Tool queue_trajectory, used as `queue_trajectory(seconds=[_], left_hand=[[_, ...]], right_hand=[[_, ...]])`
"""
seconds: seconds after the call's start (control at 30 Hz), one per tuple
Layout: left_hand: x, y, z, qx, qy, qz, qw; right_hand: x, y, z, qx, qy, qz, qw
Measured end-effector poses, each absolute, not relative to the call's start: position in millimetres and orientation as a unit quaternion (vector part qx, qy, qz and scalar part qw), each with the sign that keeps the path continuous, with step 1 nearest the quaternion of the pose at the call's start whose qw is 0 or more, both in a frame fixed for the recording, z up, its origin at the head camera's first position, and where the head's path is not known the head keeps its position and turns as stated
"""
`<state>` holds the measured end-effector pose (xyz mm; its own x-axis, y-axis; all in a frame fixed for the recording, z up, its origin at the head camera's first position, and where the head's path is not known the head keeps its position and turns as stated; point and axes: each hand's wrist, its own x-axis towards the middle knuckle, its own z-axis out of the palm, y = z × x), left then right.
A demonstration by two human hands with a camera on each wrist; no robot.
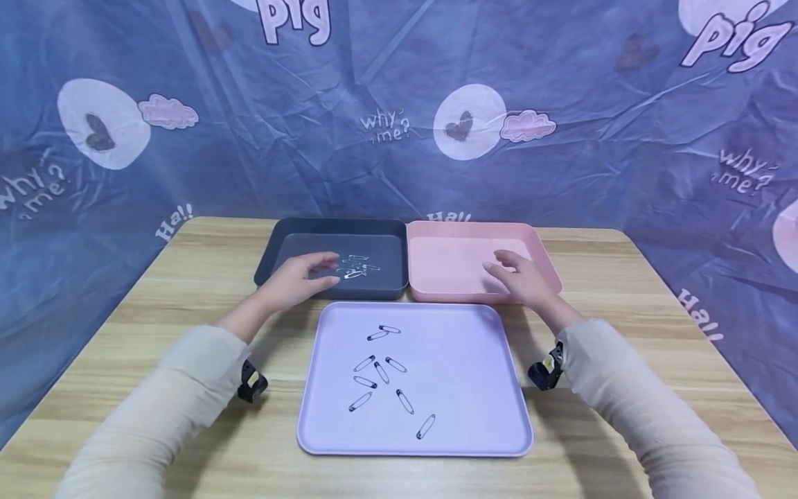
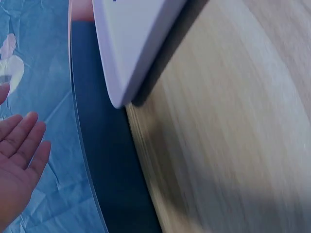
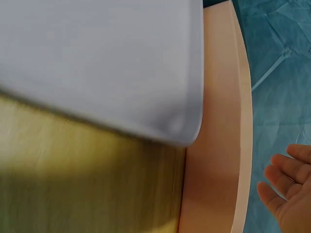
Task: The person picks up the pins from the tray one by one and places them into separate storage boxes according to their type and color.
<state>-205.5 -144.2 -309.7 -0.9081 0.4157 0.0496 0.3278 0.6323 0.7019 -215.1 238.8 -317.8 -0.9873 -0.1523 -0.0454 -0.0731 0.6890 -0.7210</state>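
Note:
My left hand (image 1: 302, 278) hovers over the front of the dark grey tray (image 1: 274, 258), fingers loosely bent and holding nothing. Just beyond its fingertips lies a small cluster of silver safety pins (image 1: 357, 267) in that tray. Over the front right of the pink tray (image 1: 445, 260) is my right hand (image 1: 519, 276), its fingers relaxed with nothing between them. Nearer to me, between both forearms, several safety pins with black heads (image 1: 382, 373) lie scattered on the lilac tray (image 1: 461, 388), mostly on its left half. Each wrist view shows spread, empty fingers.
Dark and pink trays stand side by side at the back of the wooden table (image 1: 187, 270), with the lilac tray right in front of them. A blue printed cloth (image 1: 299, 132) hangs behind. A black wrist camera (image 1: 252, 382) sits beneath the left sleeve, another (image 1: 546, 369) beneath the right.

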Motion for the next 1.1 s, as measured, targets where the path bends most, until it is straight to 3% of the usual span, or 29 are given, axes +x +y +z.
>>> queue_trajectory(seconds=[0.67,1.1], left_hand=[[-193,-108,-328,0.224,0.855,0.447,0.136],[-195,-87,-339,0.306,0.846,0.404,0.165]], right_hand=[[-205,288,-331,-0.070,0.959,-0.274,-0.008],[-214,307,-344,-0.104,0.972,-0.207,0.030]])
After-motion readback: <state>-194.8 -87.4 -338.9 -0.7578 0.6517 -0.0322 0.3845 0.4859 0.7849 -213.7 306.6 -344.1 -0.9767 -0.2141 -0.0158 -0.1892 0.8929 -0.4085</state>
